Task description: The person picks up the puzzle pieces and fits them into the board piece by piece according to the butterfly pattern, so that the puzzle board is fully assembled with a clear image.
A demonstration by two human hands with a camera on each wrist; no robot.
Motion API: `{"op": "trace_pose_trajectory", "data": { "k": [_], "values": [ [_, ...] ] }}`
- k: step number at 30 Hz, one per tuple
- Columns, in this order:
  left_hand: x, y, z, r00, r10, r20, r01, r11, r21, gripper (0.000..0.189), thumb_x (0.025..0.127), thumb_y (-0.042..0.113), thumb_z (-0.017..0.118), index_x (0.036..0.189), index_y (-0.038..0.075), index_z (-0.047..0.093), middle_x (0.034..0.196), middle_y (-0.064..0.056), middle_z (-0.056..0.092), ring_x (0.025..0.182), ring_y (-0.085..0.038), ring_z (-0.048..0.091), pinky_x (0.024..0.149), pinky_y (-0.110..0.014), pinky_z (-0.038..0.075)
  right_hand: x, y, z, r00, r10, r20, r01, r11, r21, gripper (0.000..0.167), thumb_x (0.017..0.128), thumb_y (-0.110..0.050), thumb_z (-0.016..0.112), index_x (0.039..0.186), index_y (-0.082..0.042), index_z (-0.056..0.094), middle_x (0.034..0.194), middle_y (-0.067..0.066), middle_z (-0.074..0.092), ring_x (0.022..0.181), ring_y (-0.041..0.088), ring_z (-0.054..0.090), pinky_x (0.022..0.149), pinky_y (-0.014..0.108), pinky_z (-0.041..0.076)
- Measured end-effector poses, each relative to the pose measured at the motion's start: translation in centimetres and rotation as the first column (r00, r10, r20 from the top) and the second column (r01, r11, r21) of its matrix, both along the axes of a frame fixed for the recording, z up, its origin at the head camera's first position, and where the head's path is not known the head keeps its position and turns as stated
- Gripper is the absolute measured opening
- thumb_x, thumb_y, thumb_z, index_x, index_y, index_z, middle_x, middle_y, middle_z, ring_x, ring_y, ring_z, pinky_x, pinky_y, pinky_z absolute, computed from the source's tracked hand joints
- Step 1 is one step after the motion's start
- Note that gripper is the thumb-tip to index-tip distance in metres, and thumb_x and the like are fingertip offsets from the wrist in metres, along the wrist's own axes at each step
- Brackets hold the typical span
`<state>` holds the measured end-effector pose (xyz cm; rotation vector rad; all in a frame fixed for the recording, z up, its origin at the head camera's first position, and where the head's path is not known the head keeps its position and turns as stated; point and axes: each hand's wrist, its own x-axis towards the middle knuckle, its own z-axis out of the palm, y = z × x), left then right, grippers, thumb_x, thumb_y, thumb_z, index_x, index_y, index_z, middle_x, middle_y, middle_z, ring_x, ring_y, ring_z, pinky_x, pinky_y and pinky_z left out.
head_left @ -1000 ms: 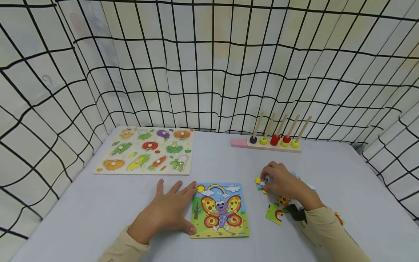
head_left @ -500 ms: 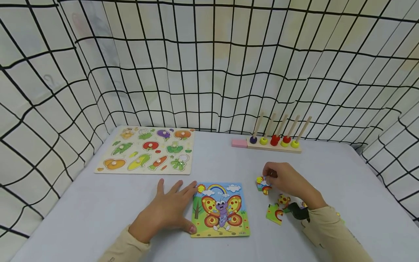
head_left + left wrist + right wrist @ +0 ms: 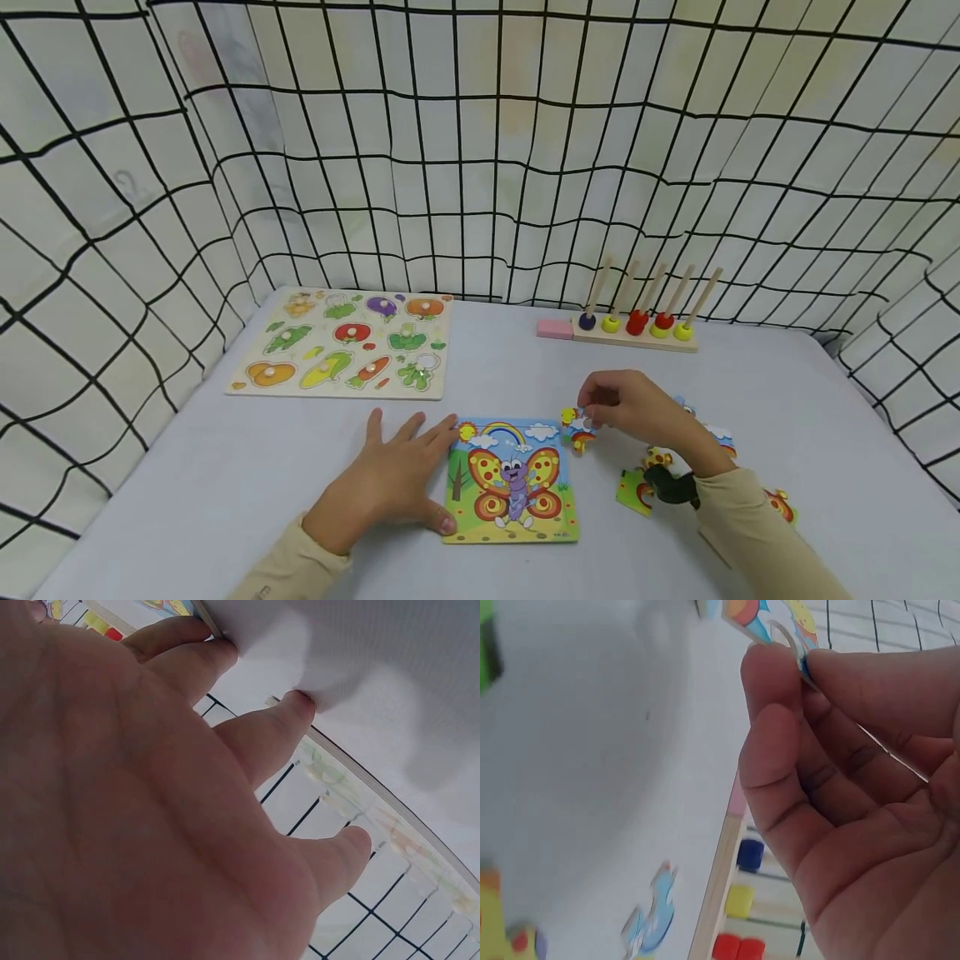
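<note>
A square butterfly picture board [image 3: 513, 492] lies on the white table. My left hand [image 3: 390, 483] rests beside it with fingers spread, thumb and fingertips along its left edge. My right hand [image 3: 633, 408] pinches a jigsaw piece [image 3: 578, 428] with a sun and rainbow on it, close to the board's upper right corner. In the right wrist view the same jigsaw piece [image 3: 759, 616] sticks out between thumb and fingertips. Loose jigsaw pieces lie under and around the right forearm, among them a green one [image 3: 632, 492] and a red-and-yellow one [image 3: 782, 505].
A vegetable peg puzzle [image 3: 341, 343] lies at the back left. At the back right stands a wooden peg counter [image 3: 633, 332] with coloured beads and a pink end. Black netting [image 3: 465, 167] over white cloth encloses the table's far side and both sides.
My right hand has moved left with the sun-and-rainbow piece, from among the loose pieces to beside the butterfly board. My left hand stays by the board.
</note>
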<state>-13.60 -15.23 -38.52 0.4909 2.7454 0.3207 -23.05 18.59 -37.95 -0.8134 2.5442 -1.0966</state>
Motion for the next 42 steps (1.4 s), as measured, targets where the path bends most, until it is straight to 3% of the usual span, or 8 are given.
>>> {"op": "trace_pose_trajectory", "data": {
  "k": [8,18,25,42],
  "values": [
    [0.0,-0.1,0.1,1.000,0.007,0.004,-0.007,1.000,-0.007,0.114,0.069,0.058,0.096,0.162,0.013,0.048,0.172,-0.006,0.036,0.157,-0.045,0.027,0.115,-0.084,-0.004,0.1,-2.5,0.2,0.996,0.070,0.055,-0.069,0.997,-0.020,0.010,0.102,0.003,0.068,0.106,-0.005,0.072,0.095,0.002,0.071,0.082,0.020,0.067,0.073,0.029,0.058],
    [0.1,-0.2,-0.1,1.000,0.013,0.002,-0.013,1.000,0.000,0.113,0.069,0.058,0.096,0.161,0.013,0.049,0.172,-0.005,0.036,0.158,-0.045,0.027,0.115,-0.084,-0.005,0.0,-5.5,0.1,0.989,0.140,0.047,-0.138,0.990,-0.039,0.012,0.099,0.004,0.069,0.107,-0.004,0.073,0.096,0.001,0.073,0.083,0.016,0.069,0.079,0.029,0.060],
    [0.2,-0.2,-0.2,1.000,0.018,-0.002,-0.018,1.000,0.001,0.112,0.069,0.058,0.097,0.161,0.013,0.050,0.172,-0.005,0.037,0.157,-0.045,0.027,0.116,-0.083,-0.004,0.3,-7.4,0.1,0.986,0.151,0.067,-0.148,0.988,-0.049,0.012,0.098,0.003,0.070,0.107,-0.003,0.074,0.094,0.001,0.073,0.082,0.016,0.069,0.079,0.029,0.060],
    [0.2,-0.1,0.1,1.000,0.005,-0.020,-0.006,1.000,-0.011,0.114,0.069,0.062,0.095,0.161,0.012,0.049,0.171,-0.003,0.038,0.157,-0.044,0.029,0.117,-0.083,-0.002,0.2,-10.6,-0.8,0.990,0.142,-0.008,-0.142,0.990,-0.018,0.002,0.096,-0.004,0.074,0.097,-0.004,0.076,0.078,-0.004,0.070,0.070,0.010,0.062,0.067,0.026,0.056]
  ]
}}
